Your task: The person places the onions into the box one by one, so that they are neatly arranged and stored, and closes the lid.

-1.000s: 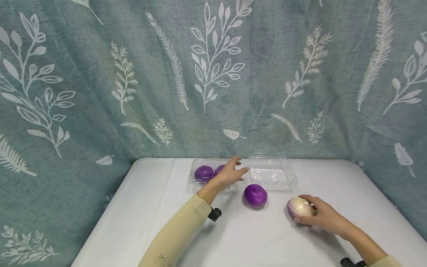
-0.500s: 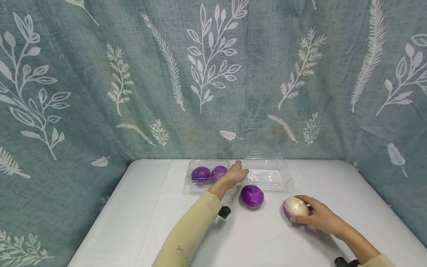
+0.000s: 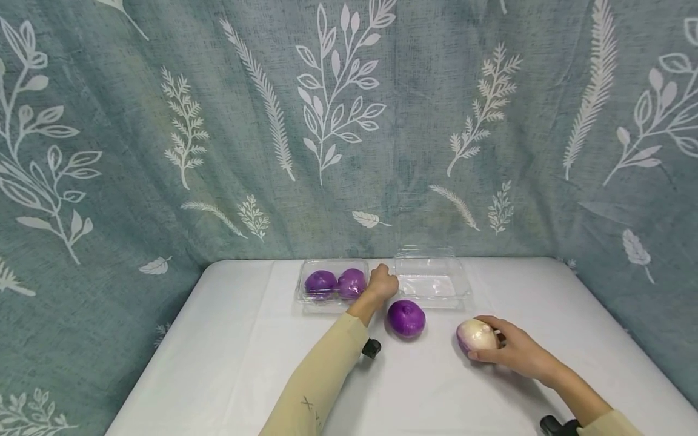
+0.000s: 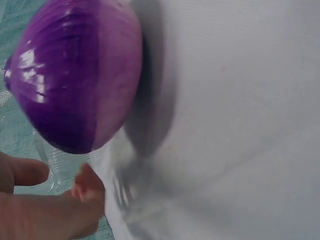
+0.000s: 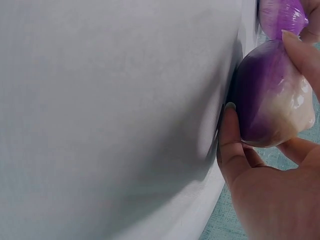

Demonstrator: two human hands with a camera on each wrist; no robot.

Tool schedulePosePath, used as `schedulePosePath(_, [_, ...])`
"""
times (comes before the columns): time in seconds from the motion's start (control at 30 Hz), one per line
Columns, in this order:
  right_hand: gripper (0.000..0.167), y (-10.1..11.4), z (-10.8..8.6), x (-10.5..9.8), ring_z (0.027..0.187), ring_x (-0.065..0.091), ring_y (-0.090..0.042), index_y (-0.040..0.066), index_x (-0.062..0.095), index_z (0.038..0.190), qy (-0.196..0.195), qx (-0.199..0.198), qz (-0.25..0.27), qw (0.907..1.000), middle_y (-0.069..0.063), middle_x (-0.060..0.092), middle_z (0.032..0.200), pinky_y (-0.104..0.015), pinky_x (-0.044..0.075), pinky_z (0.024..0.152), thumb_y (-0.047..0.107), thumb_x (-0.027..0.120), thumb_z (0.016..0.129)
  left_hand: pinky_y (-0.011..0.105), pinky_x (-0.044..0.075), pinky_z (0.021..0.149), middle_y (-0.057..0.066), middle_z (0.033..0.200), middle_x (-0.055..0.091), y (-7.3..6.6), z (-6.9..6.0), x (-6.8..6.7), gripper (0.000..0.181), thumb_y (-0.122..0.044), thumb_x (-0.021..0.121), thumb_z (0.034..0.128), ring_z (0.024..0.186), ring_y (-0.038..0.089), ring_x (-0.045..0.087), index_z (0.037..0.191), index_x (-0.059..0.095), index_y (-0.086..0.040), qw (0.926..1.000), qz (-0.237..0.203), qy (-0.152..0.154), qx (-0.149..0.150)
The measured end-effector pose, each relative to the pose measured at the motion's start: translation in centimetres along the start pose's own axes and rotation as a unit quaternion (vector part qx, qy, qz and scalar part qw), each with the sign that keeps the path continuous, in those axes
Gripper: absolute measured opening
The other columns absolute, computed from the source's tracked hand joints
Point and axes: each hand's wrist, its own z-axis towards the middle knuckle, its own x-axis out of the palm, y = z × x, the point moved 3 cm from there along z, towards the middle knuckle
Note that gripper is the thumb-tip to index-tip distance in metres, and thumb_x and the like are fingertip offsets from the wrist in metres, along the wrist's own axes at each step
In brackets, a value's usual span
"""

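In the head view, my left hand (image 3: 383,283) is between two clear plastic containers, its fingers bent. The left wrist view shows a gap between thumb and fingers (image 4: 89,187), clear plastic beyond; whether they touch it is unclear. The left container (image 3: 332,309) holds two purple onions (image 3: 320,283); the right container (image 3: 432,284) stands with its lid raised and nothing inside. Another purple onion (image 3: 406,319) sits on the table just in front of my left hand. My right hand (image 3: 520,352) grips a white-and-purple onion (image 3: 477,339), thumb and fingers around its sides.
A white cloth covers the table (image 3: 229,363). Behind it hangs a blue-green curtain (image 3: 262,121) with white leaf prints, close to the containers' back edges. A dark wrist device (image 3: 372,348) is strapped below the left sleeve.
My left hand has drawn in its spread fingers and moved off the left container toward the right one. My right hand keeps its grip on the onion. The whole head view has shifted slightly.
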Motion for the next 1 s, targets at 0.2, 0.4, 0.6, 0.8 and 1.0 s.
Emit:
schedulePosePath(0.2, [0.084,0.1,-0.1,0.0,0.101,0.057,-0.025,-0.005,0.043,0.149,-0.006,0.001,-0.004,1.0,-0.018,0.061,0.124,-0.034,0.052,0.074,0.034,0.084,0.086,0.038,0.056,0.097,0.017,0.119,0.063,0.2,0.3,0.1,0.042,0.003,0.049,0.0957,0.106,0.027,0.063,0.137,0.054,0.007,0.9997,-0.02,-0.012,0.011])
schedulePosePath(0.4, [0.085,0.0,-0.3,0.0,0.103,0.058,-0.026,-0.004,0.043,0.148,-0.015,-0.007,-0.017,0.9997,-0.02,0.06,0.128,-0.033,0.052,0.075,0.035,0.084,0.085,0.023,0.054,0.074,0.009,0.1,0.065,0.3,0.3,0.0,0.04,0.005,0.05,0.0938,0.079,0.014,0.059,0.132,0.06,0.006,0.9985,-0.036,-0.037,0.019])
schedulePosePath(0.6, [0.084,0.3,0.0,-0.6,0.103,0.059,-0.028,-0.005,0.045,0.147,-0.03,-0.02,-0.028,0.999,-0.022,0.06,0.129,-0.034,0.053,0.073,0.035,0.084,0.085,0.016,0.047,0.058,0.008,0.09,0.063,0.3,0.4,-0.1,0.038,0.007,0.049,0.0946,0.064,0.013,0.061,0.131,0.06,0.009,0.9968,-0.059,-0.045,0.027])
schedulePosePath(0.8, [0.083,1.4,0.5,-1.8,0.105,0.06,-0.031,-0.004,0.046,0.147,-0.064,-0.041,-0.029,0.9967,-0.025,0.058,0.132,-0.034,0.054,0.073,0.036,0.084,0.086,0.021,0.056,0.062,0.011,0.092,0.063,0.6,0.8,0.0,0.039,0.008,0.047,0.0943,0.065,0.016,0.066,0.131,0.059,0.01,0.9947,-0.092,-0.038,0.025])
schedulePosePath(1.0, [0.085,2.7,1.3,-2.3,0.106,0.06,-0.034,-0.004,0.045,0.148,-0.093,-0.055,-0.026,0.9938,-0.026,0.056,0.132,-0.033,0.056,0.07,0.038,0.085,0.085,0.025,0.06,0.063,0.012,0.09,0.062,0.5,0.6,-0.1,0.039,0.01,0.045,0.0924,0.064,0.017,0.065,0.13,0.057,0.014,0.9921,-0.118,-0.025,0.034])
